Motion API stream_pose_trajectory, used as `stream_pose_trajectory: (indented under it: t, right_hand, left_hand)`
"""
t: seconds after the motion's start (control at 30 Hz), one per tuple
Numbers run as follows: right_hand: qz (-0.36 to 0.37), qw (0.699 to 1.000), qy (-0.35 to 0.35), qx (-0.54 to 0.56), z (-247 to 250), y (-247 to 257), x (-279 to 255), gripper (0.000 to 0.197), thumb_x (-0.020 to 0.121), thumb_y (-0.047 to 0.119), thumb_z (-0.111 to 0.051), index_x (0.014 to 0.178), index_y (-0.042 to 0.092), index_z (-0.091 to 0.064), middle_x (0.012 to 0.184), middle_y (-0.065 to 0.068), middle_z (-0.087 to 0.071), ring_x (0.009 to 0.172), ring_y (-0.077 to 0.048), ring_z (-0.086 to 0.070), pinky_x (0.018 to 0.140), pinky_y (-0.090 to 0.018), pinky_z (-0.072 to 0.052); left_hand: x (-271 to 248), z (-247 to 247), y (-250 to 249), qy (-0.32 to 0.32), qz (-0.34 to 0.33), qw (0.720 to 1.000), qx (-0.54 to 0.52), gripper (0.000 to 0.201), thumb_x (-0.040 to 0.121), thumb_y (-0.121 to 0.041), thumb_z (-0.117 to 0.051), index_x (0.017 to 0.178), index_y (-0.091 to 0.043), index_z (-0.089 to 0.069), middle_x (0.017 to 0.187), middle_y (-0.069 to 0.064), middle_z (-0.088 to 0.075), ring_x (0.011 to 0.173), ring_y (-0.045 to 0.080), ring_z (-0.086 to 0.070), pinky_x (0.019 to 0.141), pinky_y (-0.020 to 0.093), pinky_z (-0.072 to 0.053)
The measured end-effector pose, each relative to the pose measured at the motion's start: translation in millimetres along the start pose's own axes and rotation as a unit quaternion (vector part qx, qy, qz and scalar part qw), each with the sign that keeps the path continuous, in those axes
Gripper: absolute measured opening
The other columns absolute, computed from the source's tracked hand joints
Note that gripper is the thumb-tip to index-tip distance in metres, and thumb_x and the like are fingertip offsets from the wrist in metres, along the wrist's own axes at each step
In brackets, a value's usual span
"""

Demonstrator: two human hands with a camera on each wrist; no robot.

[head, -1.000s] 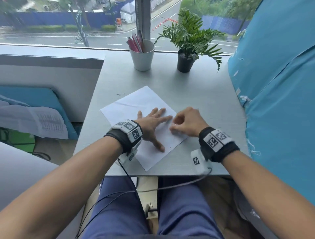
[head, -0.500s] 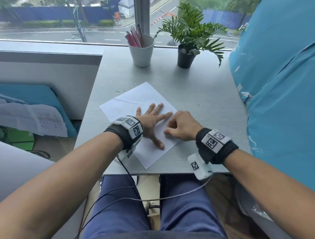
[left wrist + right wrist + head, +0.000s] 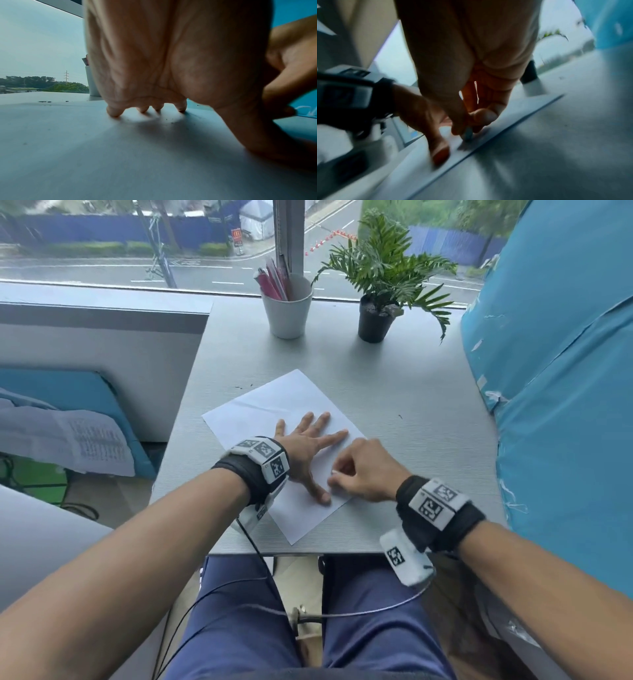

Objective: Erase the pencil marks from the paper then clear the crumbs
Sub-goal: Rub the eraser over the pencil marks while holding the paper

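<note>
eraser at the near right edge of the sheet, right hand on it

white rectangular paper sheet (image 3: 274,412) lying diagonally at frame centre, long axis upper left to lower right; pinned by flat, spread left hand (image 3: 305,450); small pale eraser (image 3: 468,133) pinched in curled right hand (image 3: 363,470), just right of the left thumb; dark crumbs (image 3: 171,122) near the fingertips.

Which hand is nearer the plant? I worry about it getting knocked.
Right, though neither is close. The right hand works at the paper's right edge, on the plant's side; the left hand lies flat on the sheet, farther left.
</note>
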State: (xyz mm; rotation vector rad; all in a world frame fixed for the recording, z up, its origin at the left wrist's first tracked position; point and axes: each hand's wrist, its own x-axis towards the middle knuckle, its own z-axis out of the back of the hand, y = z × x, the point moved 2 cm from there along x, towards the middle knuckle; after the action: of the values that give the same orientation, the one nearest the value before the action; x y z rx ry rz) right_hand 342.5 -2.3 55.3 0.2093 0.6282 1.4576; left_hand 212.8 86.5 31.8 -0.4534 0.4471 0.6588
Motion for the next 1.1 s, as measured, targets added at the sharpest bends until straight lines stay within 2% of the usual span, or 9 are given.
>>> stream_pose_trajectory:
  t: [0.13,0.27,0.37,0.53,0.63,0.8,0.93,1.03,1.1]
  right_hand:
    - [-0.068,0.993,-0.094,0.033,26,-24,15,0.012,0.075,0.027,-0.078,0.075,0.015,-0.079,0.072,0.002,-0.073,0.068,-0.009,-0.066,0.059,-0.011,-0.044]
    - [0.003,1.0,-0.008,0.01,7,-1,5,0.014,0.077,0.026,-0.077,0.065,0.022,-0.072,0.058,0.011,-0.063,0.054,0.0,-0.055,0.054,-0.011,-0.038]
    - [-0.063,0.992,-0.1,0.042,31,-19,20,0.012,0.074,0.027,-0.079,0.072,0.016,-0.077,0.067,0.004,-0.071,0.066,-0.007,-0.065,0.062,-0.018,-0.047]
    - [0.003,1.0,-0.013,0.001,6,3,7,0.015,0.077,0.028,-0.077,0.069,0.016,-0.075,0.069,0.001,-0.072,0.066,-0.011,-0.064,0.061,-0.02,-0.048]
    - [-0.071,0.991,-0.111,0.028,34,-21,25,0.016,0.076,0.029,-0.078,0.076,0.012,-0.078,0.072,-0.001,-0.073,0.071,-0.013,-0.065,0.061,-0.018,-0.042]
    - [0.012,1.0,-0.003,-0.006,3,8,7,0.015,0.077,0.027,-0.076,0.068,0.016,-0.075,0.063,0.003,-0.066,0.056,-0.005,-0.054,0.053,-0.014,-0.038]
    - [-0.057,0.993,-0.099,0.024,31,-14,25,0.018,0.075,0.025,-0.078,0.059,0.021,-0.069,0.058,0.006,-0.062,0.055,-0.004,-0.053,0.051,-0.012,-0.035]
    - [0.001,1.0,-0.024,-0.002,2,9,12,0.033,0.077,0.026,-0.076,0.049,0.023,-0.058,0.052,0.009,-0.055,0.048,-0.004,-0.048,0.047,-0.012,-0.033]
    - [-0.031,0.999,-0.035,0.003,11,-3,20,0.025,0.075,0.028,-0.077,0.055,0.017,-0.067,0.057,0.005,-0.064,0.053,-0.009,-0.057,0.05,-0.018,-0.043]
  left_hand:
    - [0,0,0,-0.001,-0.002,1.0,-0.003,0.141,0.052,-0.071,-0.084,0.153,-0.049,0.012,0.161,-0.005,0.031,0.147,0.023,0.031,0.113,0.07,0.011]
    - [1,0,1,0.009,-0.002,1.0,0.0,0.143,0.052,-0.072,-0.084,0.152,-0.049,0.015,0.16,-0.005,0.034,0.146,0.022,0.033,0.113,0.069,0.012]
    - [2,1,0,0.007,0.0,1.0,0.0,0.144,0.051,-0.073,-0.084,0.153,-0.048,0.015,0.16,-0.005,0.034,0.146,0.023,0.032,0.112,0.07,0.012]
    - [2,1,-2,0.019,0.009,1.0,0.013,0.147,0.051,-0.075,-0.082,0.152,-0.044,0.02,0.158,-0.004,0.037,0.145,0.024,0.034,0.112,0.07,0.012]
    - [1,2,-3,0.019,0.008,1.0,0.011,0.146,0.052,-0.074,-0.082,0.153,-0.044,0.018,0.159,-0.003,0.036,0.145,0.025,0.034,0.112,0.071,0.011]
    - [0,2,-3,0.026,0.009,0.999,0.016,0.147,0.052,-0.074,-0.082,0.153,-0.041,0.021,0.158,-0.003,0.038,0.144,0.025,0.036,0.112,0.07,0.011]
    - [0,1,-2,0.022,0.004,1.0,0.01,0.147,0.053,-0.074,-0.081,0.153,-0.041,0.021,0.158,-0.004,0.037,0.145,0.025,0.035,0.112,0.07,0.013]
    - [0,0,-2,0.024,0.006,1.0,0.009,0.15,0.052,-0.074,-0.082,0.152,-0.037,0.024,0.158,-0.005,0.038,0.144,0.024,0.035,0.112,0.07,0.013]
    - [1,1,0,0.023,0.003,1.0,0.01,0.151,0.052,-0.075,-0.082,0.152,-0.036,0.024,0.157,-0.006,0.038,0.145,0.023,0.035,0.112,0.069,0.013]
